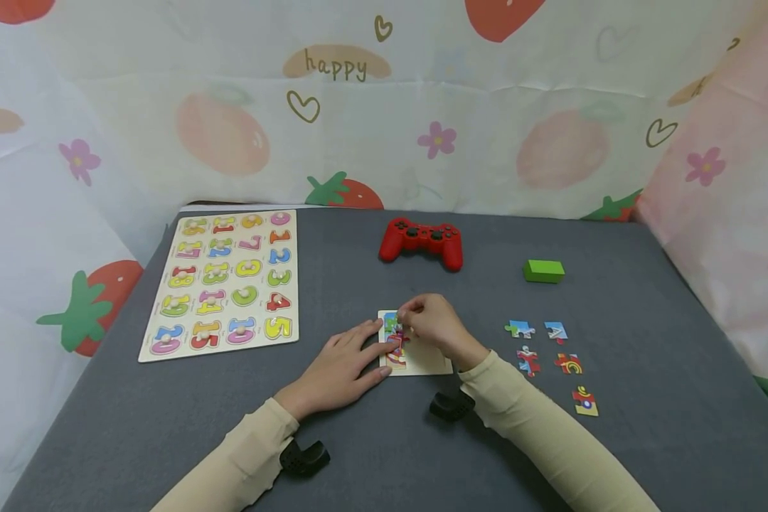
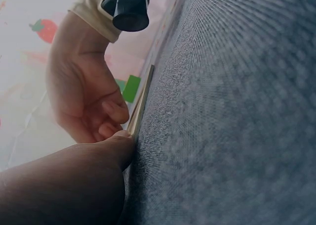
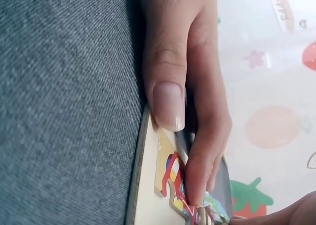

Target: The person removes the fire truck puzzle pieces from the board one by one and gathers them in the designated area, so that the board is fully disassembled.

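A small wooden jigsaw board (image 1: 427,361) lies on the grey table, with joined colourful pieces (image 1: 395,355) along its left side. My left hand (image 1: 339,366) rests at the board's left edge, fingers extended. Its index fingertip presses the joined pieces and its thumb (image 3: 168,86) touches the board's near rim. Over the board's upper part, my right hand (image 1: 436,326) pinches a puzzle piece, mostly hidden by the fingertips. In the left wrist view the right hand (image 2: 86,89) has curled fingers above the board (image 2: 143,104).
Several loose puzzle pieces (image 1: 528,361) lie to the right. A green block (image 1: 543,272) and a red game controller (image 1: 420,242) stand behind the board. At the left is a wooden number puzzle (image 1: 227,284) with knobbed pieces. A printed cloth (image 1: 358,142) hangs behind the table.
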Demonstrator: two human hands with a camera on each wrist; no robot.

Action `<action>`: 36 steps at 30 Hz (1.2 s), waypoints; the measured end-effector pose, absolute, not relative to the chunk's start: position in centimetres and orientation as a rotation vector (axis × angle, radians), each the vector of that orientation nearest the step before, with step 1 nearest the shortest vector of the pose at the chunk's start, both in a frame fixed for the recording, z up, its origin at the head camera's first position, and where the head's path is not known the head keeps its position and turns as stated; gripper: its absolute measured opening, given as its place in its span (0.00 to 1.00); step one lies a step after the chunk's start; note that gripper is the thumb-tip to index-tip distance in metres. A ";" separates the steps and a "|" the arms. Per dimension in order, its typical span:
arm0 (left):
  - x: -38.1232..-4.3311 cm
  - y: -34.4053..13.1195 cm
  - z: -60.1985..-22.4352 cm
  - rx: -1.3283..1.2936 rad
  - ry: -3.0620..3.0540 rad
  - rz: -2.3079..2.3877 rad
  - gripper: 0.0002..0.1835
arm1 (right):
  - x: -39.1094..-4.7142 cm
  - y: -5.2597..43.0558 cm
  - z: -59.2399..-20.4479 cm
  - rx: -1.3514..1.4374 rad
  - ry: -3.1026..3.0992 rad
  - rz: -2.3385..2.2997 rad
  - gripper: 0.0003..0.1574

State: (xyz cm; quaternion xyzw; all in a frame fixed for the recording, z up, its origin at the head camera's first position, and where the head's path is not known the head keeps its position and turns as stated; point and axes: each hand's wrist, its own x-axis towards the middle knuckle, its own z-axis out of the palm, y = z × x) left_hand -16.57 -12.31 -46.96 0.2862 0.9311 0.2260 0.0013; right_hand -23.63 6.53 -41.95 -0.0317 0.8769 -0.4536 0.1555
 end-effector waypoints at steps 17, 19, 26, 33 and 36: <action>-16.5 -12.4 -47.2 0.914 2.954 0.686 0.26 | -25.6 15.7 -39.6 -0.203 2.550 -1.115 0.11; -16.5 -12.4 -47.2 0.916 2.958 0.691 0.26 | -25.7 17.2 -39.4 -0.216 2.562 -1.067 0.11; -16.5 -12.3 -47.4 0.914 2.964 0.689 0.25 | -25.6 20.4 -39.7 -0.273 2.543 -0.974 0.11; -16.5 -12.2 -47.2 0.900 2.954 0.689 0.26 | -25.6 20.8 -40.6 -0.283 2.554 -0.953 0.11; -16.5 -12.2 -47.2 0.908 2.954 0.688 0.26 | -25.6 20.7 -40.8 -0.292 2.596 -0.917 0.10</action>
